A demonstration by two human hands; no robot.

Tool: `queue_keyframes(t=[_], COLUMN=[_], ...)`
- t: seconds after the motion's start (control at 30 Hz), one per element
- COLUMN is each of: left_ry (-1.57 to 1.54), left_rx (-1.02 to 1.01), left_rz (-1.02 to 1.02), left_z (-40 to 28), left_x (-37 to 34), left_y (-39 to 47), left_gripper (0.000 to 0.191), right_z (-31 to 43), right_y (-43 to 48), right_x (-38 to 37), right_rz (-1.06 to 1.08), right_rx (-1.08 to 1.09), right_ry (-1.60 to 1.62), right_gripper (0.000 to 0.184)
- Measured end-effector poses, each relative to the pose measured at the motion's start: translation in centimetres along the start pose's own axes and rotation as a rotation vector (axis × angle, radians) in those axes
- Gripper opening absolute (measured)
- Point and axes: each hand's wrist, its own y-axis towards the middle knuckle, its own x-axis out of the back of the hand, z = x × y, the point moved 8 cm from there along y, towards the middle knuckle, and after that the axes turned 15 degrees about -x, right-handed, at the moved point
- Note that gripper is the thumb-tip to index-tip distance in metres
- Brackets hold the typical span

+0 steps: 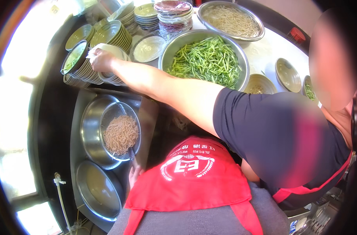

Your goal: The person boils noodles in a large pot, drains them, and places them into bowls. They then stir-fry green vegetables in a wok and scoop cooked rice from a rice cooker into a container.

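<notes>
My left hand [135, 174] is partly hidden by the red apron, its fingers around the handle of a mesh strainer [120, 106]. A mound of brown noodles [121, 134] lies in the strainer, which is over a large steel basin [89, 129] in the sink. Close by, nearer to me, another steel basin [97, 188] appears to hold liquid. My right hand is out of view. From the right, a co-worker's bare arm crosses in front of me. That person's hand [101, 58] is at a pale dish on the stacked bowls.
Beyond the arm stand a basin of green vegetable strips [208, 61] and a basin of bean sprouts [231, 22]. Stacked bowls [114, 33] and wrapped dishes [174, 17] line the counter's left. More bowls [287, 75] are at the right. A pipe with a tap [59, 182] rises at left.
</notes>
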Motion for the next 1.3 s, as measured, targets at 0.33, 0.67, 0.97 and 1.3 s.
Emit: queue_keyframes(t=[0.33,0.67,0.97,1.3], left_ry=[-0.151,-0.226,-0.095,0.138], left_rx=[-0.016,-0.012,-0.216,-0.332], left_rz=[0.135,0.090,0.107,0.535], left_z=[1.6,2.0,-4.6,-15.4], left_x=[-0.5,-0.7,-1.7,-16.9], left_y=[0.2,0.5,-2.3,-4.4], left_gripper=[0.016,0.003,0.010,0.040], right_z=[-13.8,-21.5,-20.7,-19.2], right_y=[-14.8,-32.7,-26.2,-20.5], right_x=[2.8,-5.3,2.2,8.3], right_rz=[-0.344,-1.260,-0.726,-0.359], right_rx=[-0.582,-1.455,-0.828,-0.411], right_ry=[0.284,0.833,1.920,1.902], right_gripper=[0.029,0.027,0.028,0.052])
